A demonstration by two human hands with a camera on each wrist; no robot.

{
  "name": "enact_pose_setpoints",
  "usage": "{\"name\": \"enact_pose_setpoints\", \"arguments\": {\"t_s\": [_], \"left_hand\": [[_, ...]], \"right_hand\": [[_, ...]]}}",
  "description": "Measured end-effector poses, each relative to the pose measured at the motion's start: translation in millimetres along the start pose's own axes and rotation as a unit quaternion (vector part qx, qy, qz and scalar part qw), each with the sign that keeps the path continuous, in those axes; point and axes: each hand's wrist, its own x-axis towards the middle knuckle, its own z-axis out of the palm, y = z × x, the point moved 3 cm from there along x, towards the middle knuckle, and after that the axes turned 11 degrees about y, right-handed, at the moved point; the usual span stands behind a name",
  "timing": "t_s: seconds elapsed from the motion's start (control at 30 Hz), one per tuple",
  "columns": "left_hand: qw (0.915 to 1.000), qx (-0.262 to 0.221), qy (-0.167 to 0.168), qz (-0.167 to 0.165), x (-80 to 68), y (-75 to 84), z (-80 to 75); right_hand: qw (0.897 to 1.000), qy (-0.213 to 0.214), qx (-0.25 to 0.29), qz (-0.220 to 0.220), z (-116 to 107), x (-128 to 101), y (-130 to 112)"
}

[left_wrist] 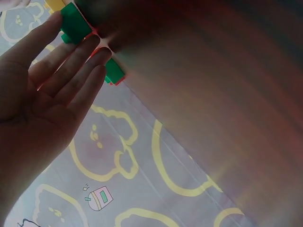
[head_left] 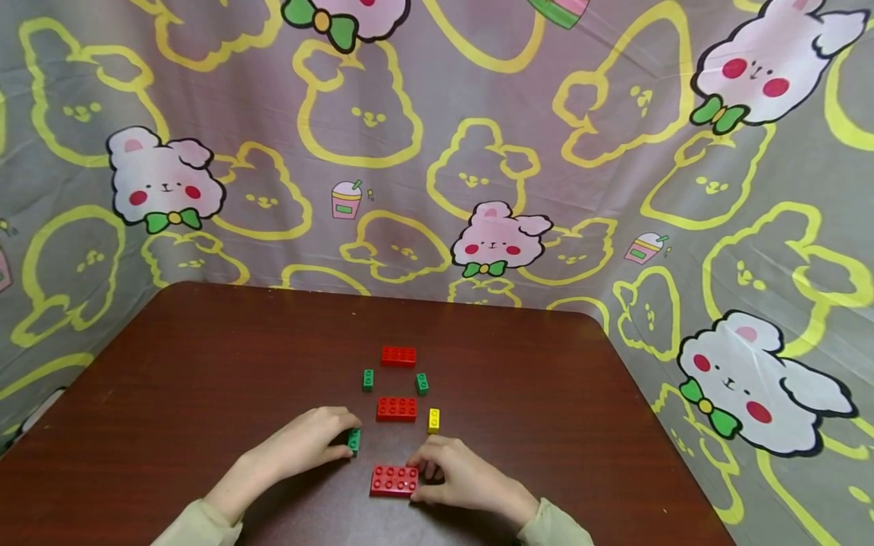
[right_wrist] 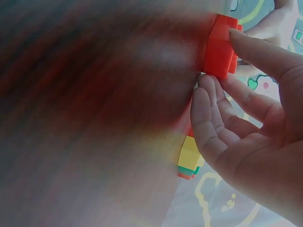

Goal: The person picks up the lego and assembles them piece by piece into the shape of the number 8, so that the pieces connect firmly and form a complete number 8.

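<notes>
In the head view my left hand pinches a small green brick between thumb and fingers. The left wrist view shows the thumb on one side of that green brick and fingertips at the other. My right hand grips the right end of the nearest red brick, an eight-stud block lying studs up. Its thumb touches one side of the red brick in the right wrist view, with the index finger near the opposite side. A gap of bare table separates the two held bricks.
Beyond the hands lie a second red brick, a yellow brick, two green bricks and a far red brick. All are on a dark brown table. A patterned curtain encloses its far and side edges.
</notes>
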Motion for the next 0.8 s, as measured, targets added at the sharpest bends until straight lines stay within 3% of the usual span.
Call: {"name": "enact_pose_setpoints", "arguments": {"t_s": [0.8], "left_hand": [[0.9994,-0.03,-0.015,-0.004,2.0,26.1,-11.4]], "right_hand": [[1.0,-0.002,0.007,0.006,-1,1,-1]]}}
